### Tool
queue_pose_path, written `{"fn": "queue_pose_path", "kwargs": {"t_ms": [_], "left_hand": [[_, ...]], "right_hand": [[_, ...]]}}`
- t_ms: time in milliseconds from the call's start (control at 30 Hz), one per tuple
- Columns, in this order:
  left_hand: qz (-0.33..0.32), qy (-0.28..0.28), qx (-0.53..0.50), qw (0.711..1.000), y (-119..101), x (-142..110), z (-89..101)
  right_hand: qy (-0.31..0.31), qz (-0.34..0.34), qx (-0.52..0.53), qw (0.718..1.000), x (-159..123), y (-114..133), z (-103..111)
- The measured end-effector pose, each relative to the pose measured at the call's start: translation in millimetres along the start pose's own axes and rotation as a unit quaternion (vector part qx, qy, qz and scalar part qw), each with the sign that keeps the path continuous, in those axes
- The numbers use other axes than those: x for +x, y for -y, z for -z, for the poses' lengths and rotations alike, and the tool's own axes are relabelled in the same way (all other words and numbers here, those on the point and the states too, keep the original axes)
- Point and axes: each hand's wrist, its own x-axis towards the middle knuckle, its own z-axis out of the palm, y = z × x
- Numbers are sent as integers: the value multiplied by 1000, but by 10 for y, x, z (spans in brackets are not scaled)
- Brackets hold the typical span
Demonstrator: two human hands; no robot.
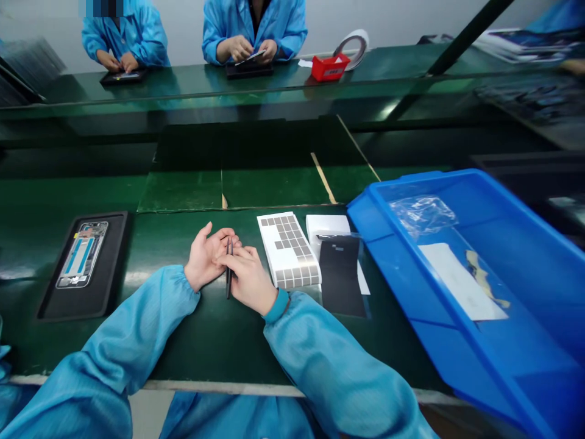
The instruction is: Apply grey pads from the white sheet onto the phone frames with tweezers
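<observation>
My right hand [250,275] is closed around dark tweezers [229,277], their tips pointing away from me. Palm up, my left hand [208,255] lies just beside it with the fingers stretched out, and the tweezer tips are over its fingers. Whether anything small sits between the tips or on the fingers is too small to tell. Right of my hands is a white sheet of grey square stickers [295,253], several of its places bare. Close by it lies a black sheet [339,274] in clear film, partly over white paper [326,224].
A phone frame [83,255] rests in a black tray [116,268] at the left. A large blue bin [411,317] holding plastic film and paper stands at the right. Across the bench, two people in blue coats work near a red box [329,68] and a tape roll [361,46].
</observation>
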Motion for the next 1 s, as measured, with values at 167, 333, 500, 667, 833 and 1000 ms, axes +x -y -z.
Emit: {"fn": "queue_pose_path", "kwargs": {"t_ms": [167,333,500,667,833,1000], "left_hand": [[2,7,5,1000,9,16,27],[-1,14,25,1000,10,27,52],[-7,11,51,999,20,29,28],[-93,-15,159,983,85,1,7],[-265,-45,527,806,230,-107,17],[-247,13,699,671,284,-162,54]], "right_hand": [[-12,10,-5,1000,22,-4,-9],[-11,18,-20,1000,-1,-24,-21],[-23,30,-31,999,-24,-20,-27],[-104,-7,-56,993,-26,25,15],[-160,-108,-120,974,-34,13,63],[-145,-148,-88,974,-60,-1,57]]}}
